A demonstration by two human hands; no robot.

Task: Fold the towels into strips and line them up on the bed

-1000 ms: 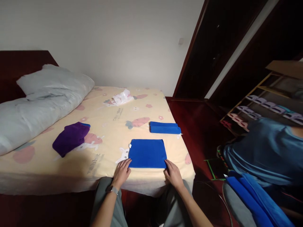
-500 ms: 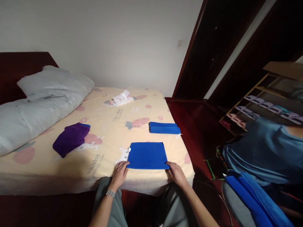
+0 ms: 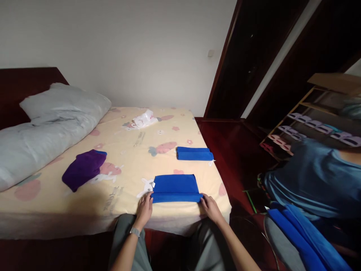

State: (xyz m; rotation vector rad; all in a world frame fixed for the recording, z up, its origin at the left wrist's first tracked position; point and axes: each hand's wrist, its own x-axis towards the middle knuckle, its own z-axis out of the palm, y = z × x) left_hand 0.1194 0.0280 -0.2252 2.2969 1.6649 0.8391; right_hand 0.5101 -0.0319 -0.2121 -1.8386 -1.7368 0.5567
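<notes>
A blue cloth point(image 3: 175, 183) lies at the bed's front edge, its near side folded over into a narrow strip. My left hand point(image 3: 145, 207) pinches the left end of that strip, close to a small white tag. At the right end, the fingers of my right hand point(image 3: 210, 207) close on the same fold. Behind it rests a second blue cloth point(image 3: 195, 153), folded into a long narrow band with a white tag at its right corner. Over to the left is a crumpled purple cloth point(image 3: 84, 169) with a bit of blue at its edge.
The bed has a yellow patterned sheet point(image 3: 129, 162). A grey quilt point(image 3: 56, 124) is heaped at left; a white plastic bag point(image 3: 144, 119) lies farther back. On the right are a person in a blue shirt point(image 3: 310, 177), more blue cloths point(image 3: 299, 233) and a slipper rack point(image 3: 318, 113).
Both hands have turned the near edge of the blue cloth over away from me, so a folded strip now shows and the flat part is shorter. The view has shifted slightly.
</notes>
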